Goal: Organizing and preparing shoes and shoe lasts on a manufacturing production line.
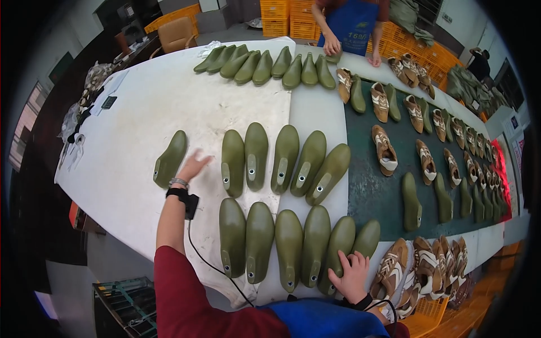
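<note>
My left hand (194,167), fingers spread and holding nothing, hovers just right of a lone olive-green shoe last (171,159). My right hand (353,277) is curled over the heel end of the shoe last (367,238) at the right end of the near row; its thumb and fingertips reach onto the neighbouring last (340,245). Part of both lasts is hidden under the hand. Several more lasts (260,242) lie side by side in this near row. Beyond them is a second row of lasts (256,155), toes pointing away from me.
The white table (124,146) meets a dark green belt (366,197) carrying brown-and-white shoes (385,149) and lasts. More shoes (428,265) are heaped at near right. Far lasts (262,69) line the back edge. Opposite, a person in a blue apron (354,25) handles items. A cable hangs from my left wrist.
</note>
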Motion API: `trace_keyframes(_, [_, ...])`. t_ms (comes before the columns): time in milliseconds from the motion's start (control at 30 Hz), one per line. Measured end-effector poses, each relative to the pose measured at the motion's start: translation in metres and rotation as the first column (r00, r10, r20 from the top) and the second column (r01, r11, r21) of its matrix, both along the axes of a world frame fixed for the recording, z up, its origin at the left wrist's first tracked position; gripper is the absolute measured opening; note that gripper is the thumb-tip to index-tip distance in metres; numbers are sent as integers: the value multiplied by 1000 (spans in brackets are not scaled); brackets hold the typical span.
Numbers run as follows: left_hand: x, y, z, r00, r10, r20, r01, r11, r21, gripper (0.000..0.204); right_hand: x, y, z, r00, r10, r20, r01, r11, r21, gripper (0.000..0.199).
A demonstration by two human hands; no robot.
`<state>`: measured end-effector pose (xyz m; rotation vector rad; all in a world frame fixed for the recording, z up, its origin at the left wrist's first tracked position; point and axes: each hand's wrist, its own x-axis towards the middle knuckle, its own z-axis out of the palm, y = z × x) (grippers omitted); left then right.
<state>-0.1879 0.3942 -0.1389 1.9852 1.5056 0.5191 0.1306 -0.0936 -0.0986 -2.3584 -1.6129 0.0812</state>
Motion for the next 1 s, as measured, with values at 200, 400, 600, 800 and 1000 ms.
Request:
trace_keyframes(200, [-122,40,-25,908,302,-291,-227,938,263,40,4,-2,7,1000,-4,-13,3,1000,-29,53])
trace_keyframes(400, [-122,40,-30,897,368,-246,-344,929,138,57,7,-10,9,999,-40,2,40,998,51,54])
trace_keyframes(600, [-65,30,-37,898,339,-281,-329,941,83,51,5,-15,5,1000,-20,-18,21,999,24,54])
trace_keyframes(800, [29,-24,-48,975,116,190,-84,982,-168,40,1,-18,-12,998,-63,-7,63,977,204,49])
trace_keyframes(1000, [51,-108,49,943,-280,-179,133,812,-569,87,-1,-24,-26,994,-86,-73,101,969,227,47])
